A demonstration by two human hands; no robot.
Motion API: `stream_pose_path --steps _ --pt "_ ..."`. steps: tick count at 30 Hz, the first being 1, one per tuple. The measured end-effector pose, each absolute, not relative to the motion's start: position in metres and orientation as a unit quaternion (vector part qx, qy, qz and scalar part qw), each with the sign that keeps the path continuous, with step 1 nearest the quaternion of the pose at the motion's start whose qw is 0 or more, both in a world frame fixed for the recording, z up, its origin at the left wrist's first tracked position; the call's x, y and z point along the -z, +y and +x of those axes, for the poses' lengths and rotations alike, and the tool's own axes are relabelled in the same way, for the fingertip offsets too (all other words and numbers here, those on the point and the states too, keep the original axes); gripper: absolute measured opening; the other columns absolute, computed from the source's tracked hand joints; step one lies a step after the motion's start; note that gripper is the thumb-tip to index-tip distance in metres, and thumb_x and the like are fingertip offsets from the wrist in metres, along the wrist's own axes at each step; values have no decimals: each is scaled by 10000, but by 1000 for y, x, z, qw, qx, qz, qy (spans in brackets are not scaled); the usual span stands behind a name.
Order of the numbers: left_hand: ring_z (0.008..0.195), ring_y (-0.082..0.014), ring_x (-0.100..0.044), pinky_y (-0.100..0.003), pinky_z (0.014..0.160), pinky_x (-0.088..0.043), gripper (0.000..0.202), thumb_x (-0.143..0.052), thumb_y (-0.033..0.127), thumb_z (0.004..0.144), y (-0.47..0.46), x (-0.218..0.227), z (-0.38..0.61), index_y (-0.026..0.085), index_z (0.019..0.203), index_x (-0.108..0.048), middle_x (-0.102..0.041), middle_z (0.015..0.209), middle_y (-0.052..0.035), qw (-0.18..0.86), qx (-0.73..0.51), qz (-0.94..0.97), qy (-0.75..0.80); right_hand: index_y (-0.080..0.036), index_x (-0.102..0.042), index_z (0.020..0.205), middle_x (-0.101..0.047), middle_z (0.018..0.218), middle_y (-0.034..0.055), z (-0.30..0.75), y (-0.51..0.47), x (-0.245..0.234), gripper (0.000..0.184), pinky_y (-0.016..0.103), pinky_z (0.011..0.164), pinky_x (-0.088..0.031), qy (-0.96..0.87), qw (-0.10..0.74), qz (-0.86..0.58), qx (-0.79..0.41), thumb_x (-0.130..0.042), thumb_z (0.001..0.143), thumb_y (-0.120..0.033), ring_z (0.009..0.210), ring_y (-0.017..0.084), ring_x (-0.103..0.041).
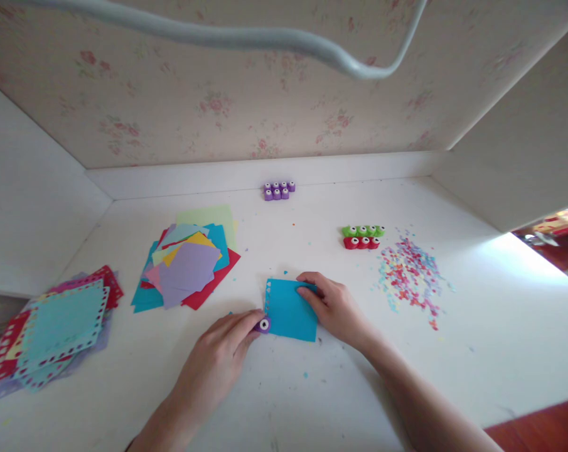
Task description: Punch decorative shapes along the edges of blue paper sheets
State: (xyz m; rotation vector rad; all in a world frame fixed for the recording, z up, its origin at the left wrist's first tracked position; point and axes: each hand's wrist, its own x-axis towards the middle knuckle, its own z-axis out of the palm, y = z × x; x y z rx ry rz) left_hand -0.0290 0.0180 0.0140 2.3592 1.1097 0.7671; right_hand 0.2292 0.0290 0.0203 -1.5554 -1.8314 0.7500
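Observation:
A square of blue paper lies on the white table in front of me, with a row of small cut-outs along its left edge. My left hand grips a small purple craft punch, set at the paper's lower left corner. The punch has a round white top with a dark mark. On the upper right side of the sheet, my right hand pinches the edge between thumb and fingers. Tiny blue paper bits lie around the sheet.
Coloured paper sheets are piled at the left; punched-edge sheets lie farther left. Purple punches line the back, green punches and red punches stand at right beside scattered confetti. A pale tube crosses overhead.

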Motion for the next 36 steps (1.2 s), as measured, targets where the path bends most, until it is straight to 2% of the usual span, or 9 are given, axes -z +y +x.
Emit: stream_pose_path --steps 3,5,8,10,13,16,24,30,36 --pt "1000 -199 -710 -337 896 -603 258 -549 241 997 17 -12 -29 234 1249 -607 -730 1121 -45 204 -269 850 404 -254 -552 1317 -625 1308 100 229 25 -23 349 442 1013 -486 -742 308 -562 -198 -535 981 -344 1207 269 -576" --pt "1022 -204 -702 -346 909 -597 270 -559 256 995 16 -11 -30 222 1259 -599 -722 1144 -52 197 -267 851 408 -246 -543 1357 -558 1403 116 230 20 -25 423 490 1070 -441 -778 282 -538 -163 -584 957 -377 1307 302 -490" --pt "1040 -214 -694 -370 922 -593 285 -573 279 988 16 -11 -31 213 1264 -601 -718 1162 -57 184 -257 852 417 -266 -592 1336 -575 1399 105 230 13 -27 438 546 1078 -426 -814 221 -510 -166 -626 928 -421 1301 328 -501" --pt "1038 -217 -692 -396 935 -586 269 -574 269 988 16 -13 -33 219 1249 -614 -725 1153 -49 177 -245 858 415 -282 -578 1366 -571 1417 94 229 11 -25 454 586 1119 -371 -825 193 -502 -175 -618 935 -416 1327 336 -488" --pt "1034 -213 -692 -402 935 -583 246 -564 235 992 17 -14 -34 222 1227 -634 -733 1148 -39 174 -234 866 405 -288 -519 1429 -529 1467 77 228 11 -20 477 625 1176 -265 -828 178 -497 -187 -580 964 -378 1387 326 -435" --pt "1026 -212 -697 -394 924 -588 248 -561 232 992 18 -14 -34 224 1225 -646 -736 1153 -38 169 -228 870 402 -288 -502 1443 -496 1493 60 227 13 -17 471 641 1190 -219 -831 171 -495 -188 -550 981 -368 1416 320 -397" --pt "971 -185 -710 -316 874 -604 233 -553 207 992 18 -20 -32 219 1187 -680 -750 1096 -40 171 -244 866 402 -242 -498 1439 -460 1518 52 228 15 -17 451 630 1185 -262 -845 138 -495 -149 -519 999 -342 1434 305 -369" --pt "954 -181 -707 -299 861 -594 223 -565 172 982 22 -22 -31 182 1170 -685 -754 1073 -44 155 -251 875 383 -221 -488 1440 -431 1538 34 229 15 -19 443 626 1177 -287 -858 102 -490 -117 -488 1013 -342 1434 293 -370" --pt "967 -172 -702 -278 877 -583 225 -565 162 983 22 -21 -31 179 1176 -680 -750 1084 -45 157 -248 876 382 -226 -481 1444 -431 1538 34 229 16 -19 448 630 1180 -275 -860 100 -486 -117 -491 1012 -342 1435 293 -368"
